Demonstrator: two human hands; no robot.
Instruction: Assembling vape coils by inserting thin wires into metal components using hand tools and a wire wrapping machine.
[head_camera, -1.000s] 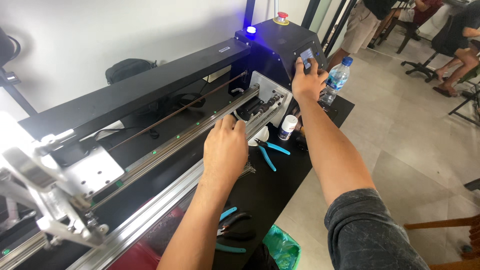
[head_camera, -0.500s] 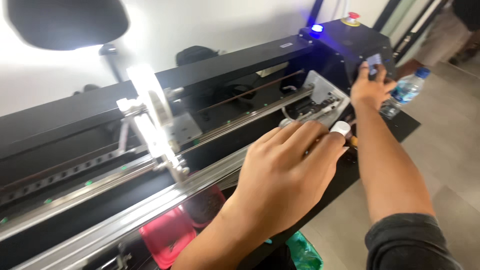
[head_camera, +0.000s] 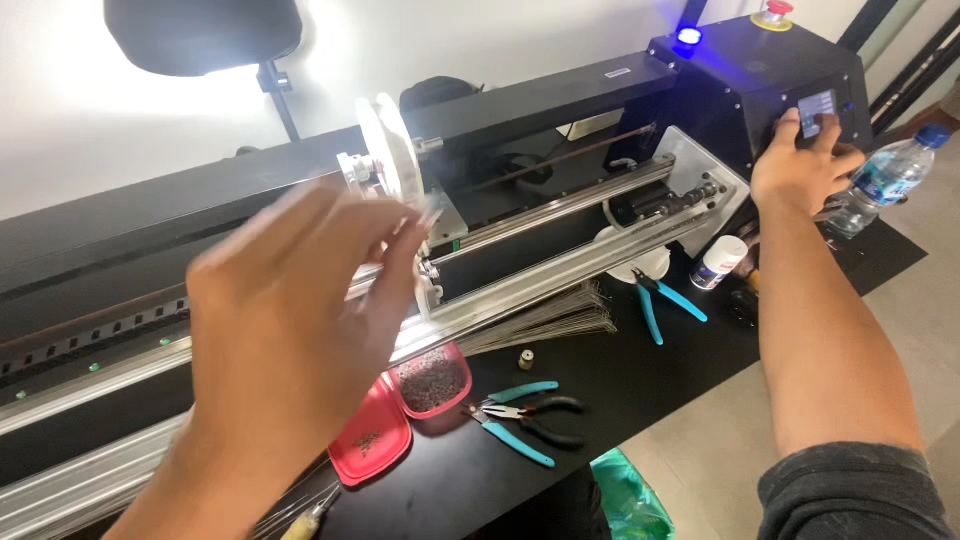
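Note:
My left hand (head_camera: 290, 320) is raised in front of a long black machine (head_camera: 560, 100), blurred, fingers apart, holding nothing I can see. Its fingertips are close to a clear round wheel (head_camera: 388, 165) on the carriage riding the silver rails (head_camera: 560, 255). My right hand (head_camera: 800, 165) rests on the black control box (head_camera: 770, 75) at the machine's right end, fingers touching its small lit screen (head_camera: 817, 108).
On the black table lie a pink tray (head_camera: 432, 385) of small parts, its pink lid (head_camera: 372, 440), teal-handled pliers (head_camera: 520, 410), another teal pair (head_camera: 660, 300), a bundle of thin wires (head_camera: 545, 320), a white bottle (head_camera: 718, 262) and a water bottle (head_camera: 880, 185).
My left hand has lifted off the right part of the rail and swung left toward the wheel carriage. The view has followed it left. My right hand stays on the control box.

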